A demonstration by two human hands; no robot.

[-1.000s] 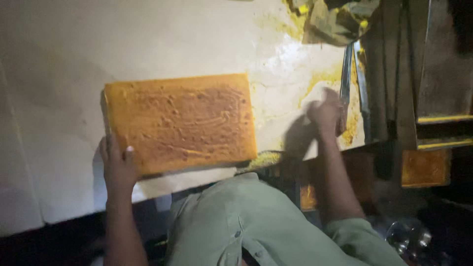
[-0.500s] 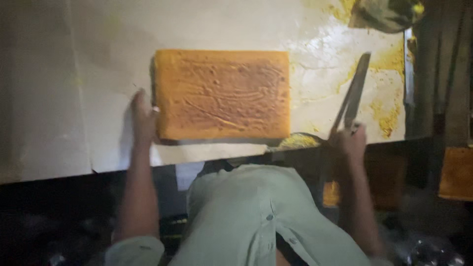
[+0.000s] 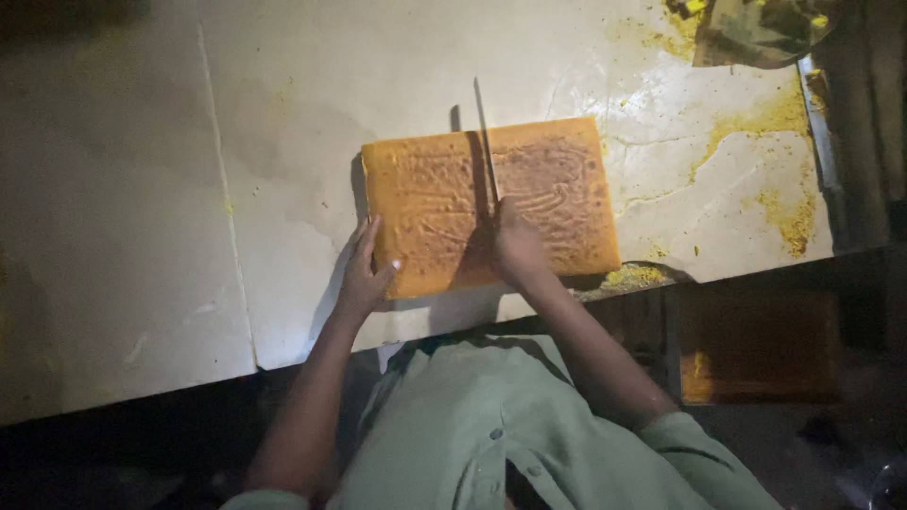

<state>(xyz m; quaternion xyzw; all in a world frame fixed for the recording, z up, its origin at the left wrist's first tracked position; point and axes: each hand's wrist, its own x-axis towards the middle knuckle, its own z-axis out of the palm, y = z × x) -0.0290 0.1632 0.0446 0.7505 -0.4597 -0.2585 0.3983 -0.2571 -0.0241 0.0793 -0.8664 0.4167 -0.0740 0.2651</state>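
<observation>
A pale, stained surface (image 3: pixel 142 217) filled the left and centre of the frame, a thin seam running down it at left of centre. Just right of that seam, the person's left hand (image 3: pixel 364 274) lay at the lower left corner of a large rectangular orange-brown slab (image 3: pixel 557 203), its grip spread, fingers resting on the slab's left edge and thumb on its top. The slab sat flat on the surface at the middle of the frame, its top marked with darker streaks. Across its centre a long knife (image 3: pixel 484 142) stood with the blade running from the near side to beyond the far edge, the tip showing above the slab against the pale surface. The right hand (image 3: pixel 515 246) rested on the slab's lower middle, its grip pressed together around the knife's handle. Further right, yellow crumbs and smears (image 3: pixel 775 161) were scattered over the surface toward the upper right of the frame, where a crumpled wrapper (image 3: pixel 756 33) lay at the edge. At bottom centre, the person's light green shirt (image 3: pixel 491 425) showed.
</observation>
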